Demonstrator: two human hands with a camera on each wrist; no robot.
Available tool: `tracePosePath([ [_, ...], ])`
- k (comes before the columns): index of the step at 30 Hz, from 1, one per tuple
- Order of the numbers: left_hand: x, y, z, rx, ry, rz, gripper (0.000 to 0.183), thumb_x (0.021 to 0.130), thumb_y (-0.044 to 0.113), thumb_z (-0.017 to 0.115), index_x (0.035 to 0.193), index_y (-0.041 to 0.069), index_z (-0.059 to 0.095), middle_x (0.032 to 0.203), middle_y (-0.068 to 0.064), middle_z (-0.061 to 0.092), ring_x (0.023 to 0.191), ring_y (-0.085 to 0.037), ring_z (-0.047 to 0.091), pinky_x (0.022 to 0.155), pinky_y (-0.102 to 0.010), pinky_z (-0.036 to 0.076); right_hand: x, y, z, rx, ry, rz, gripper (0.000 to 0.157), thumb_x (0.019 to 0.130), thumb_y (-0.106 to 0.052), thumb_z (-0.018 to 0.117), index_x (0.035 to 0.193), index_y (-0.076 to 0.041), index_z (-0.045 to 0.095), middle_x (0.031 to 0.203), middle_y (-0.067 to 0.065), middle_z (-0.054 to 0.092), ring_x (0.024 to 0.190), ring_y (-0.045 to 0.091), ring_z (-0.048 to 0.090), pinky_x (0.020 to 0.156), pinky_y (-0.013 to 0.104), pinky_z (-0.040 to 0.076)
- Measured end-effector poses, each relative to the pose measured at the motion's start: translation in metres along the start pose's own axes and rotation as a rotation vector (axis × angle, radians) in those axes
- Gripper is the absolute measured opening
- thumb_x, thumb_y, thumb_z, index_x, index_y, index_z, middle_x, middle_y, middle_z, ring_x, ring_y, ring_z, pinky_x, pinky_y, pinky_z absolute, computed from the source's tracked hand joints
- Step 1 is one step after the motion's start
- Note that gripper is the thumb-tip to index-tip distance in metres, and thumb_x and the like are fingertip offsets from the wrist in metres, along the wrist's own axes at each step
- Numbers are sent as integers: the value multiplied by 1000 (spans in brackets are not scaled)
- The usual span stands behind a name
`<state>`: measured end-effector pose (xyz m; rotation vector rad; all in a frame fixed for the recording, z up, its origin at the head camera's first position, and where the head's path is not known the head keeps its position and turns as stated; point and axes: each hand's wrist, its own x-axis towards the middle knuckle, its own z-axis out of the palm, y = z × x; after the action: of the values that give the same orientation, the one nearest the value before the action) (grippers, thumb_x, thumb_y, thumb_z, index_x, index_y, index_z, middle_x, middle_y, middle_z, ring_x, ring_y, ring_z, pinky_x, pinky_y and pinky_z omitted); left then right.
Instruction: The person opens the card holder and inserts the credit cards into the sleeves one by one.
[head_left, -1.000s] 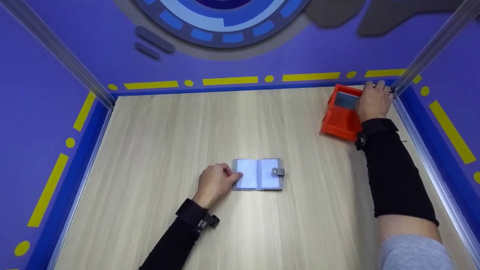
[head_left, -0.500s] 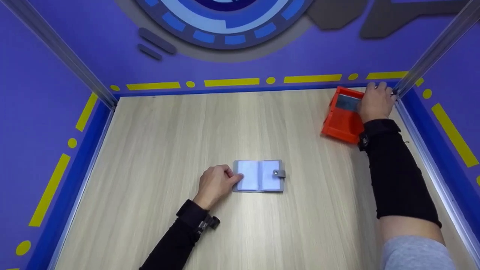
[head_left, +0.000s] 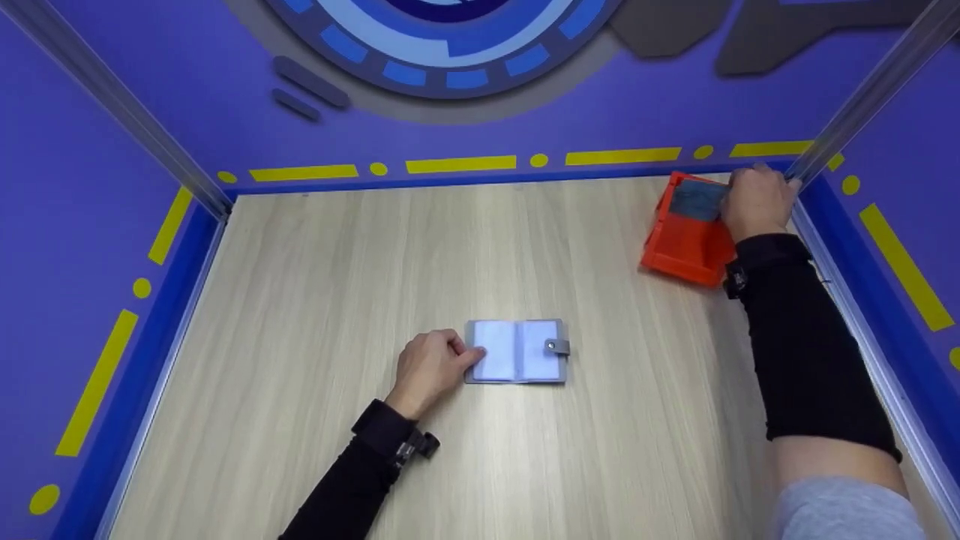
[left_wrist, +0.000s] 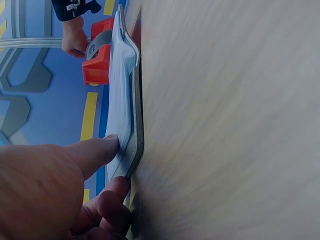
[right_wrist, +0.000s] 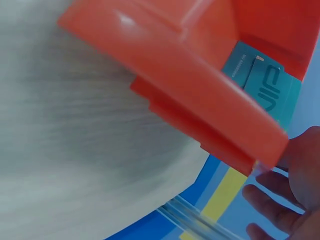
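Observation:
A small grey card holder (head_left: 517, 351) lies open on the wooden table, its clear sleeves facing up and a snap strap at its right side. My left hand (head_left: 431, 367) pinches its left edge; in the left wrist view the thumb (left_wrist: 100, 150) presses on the sleeves with fingers below the cover. At the back right corner stands an orange-red bin (head_left: 682, 247), tilted, with teal cards (right_wrist: 265, 90) inside, one marked VIP. My right hand (head_left: 761, 202) is at the bin's far right rim. Its lower fingers spread loosely outside; I cannot tell whether its hidden thumb holds a card.
Blue-purple printed panels (head_left: 450, 135) with yellow dashes enclose the table (head_left: 360, 270) at the back and both sides. Metal posts (head_left: 855, 112) stand in the back corners, one close behind the right hand.
My right hand has turned and its fingers have drawn in at the bin's rim, while the forearm has shifted slightly right. The left hand and the card holder have stayed in place.

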<state>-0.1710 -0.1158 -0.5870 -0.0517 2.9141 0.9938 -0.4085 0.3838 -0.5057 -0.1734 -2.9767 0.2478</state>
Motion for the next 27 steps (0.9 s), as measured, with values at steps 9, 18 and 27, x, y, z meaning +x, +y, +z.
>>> tracePosePath([
  [9, -1, 1, 0, -3, 1, 2, 35, 91, 49, 86, 74, 21, 73, 69, 7, 67, 62, -11, 56, 61, -31, 42, -1, 3, -21, 3, -139, -51, 27, 106, -9, 60, 125, 7, 72, 130, 41, 64, 126, 63, 50, 115, 81, 29],
  [18, 0, 2, 1, 0, 2, -1, 36, 92, 48, 86, 74, 20, 73, 69, 7, 67, 62, -11, 57, 61, -31, 42, -7, 6, -56, 78, -127, -124, 20, 102, -7, 62, 107, 9, 73, 107, 36, 72, 102, 58, 60, 98, 70, 38],
  [27, 0, 0, 0, 2, -6, -6, 36, 93, 48, 86, 74, 21, 73, 69, 8, 66, 62, -12, 56, 61, -31, 40, -25, -10, -80, 305, -62, -93, 39, 107, -12, 54, 133, 7, 74, 131, 34, 73, 119, 52, 64, 94, 48, 54],
])
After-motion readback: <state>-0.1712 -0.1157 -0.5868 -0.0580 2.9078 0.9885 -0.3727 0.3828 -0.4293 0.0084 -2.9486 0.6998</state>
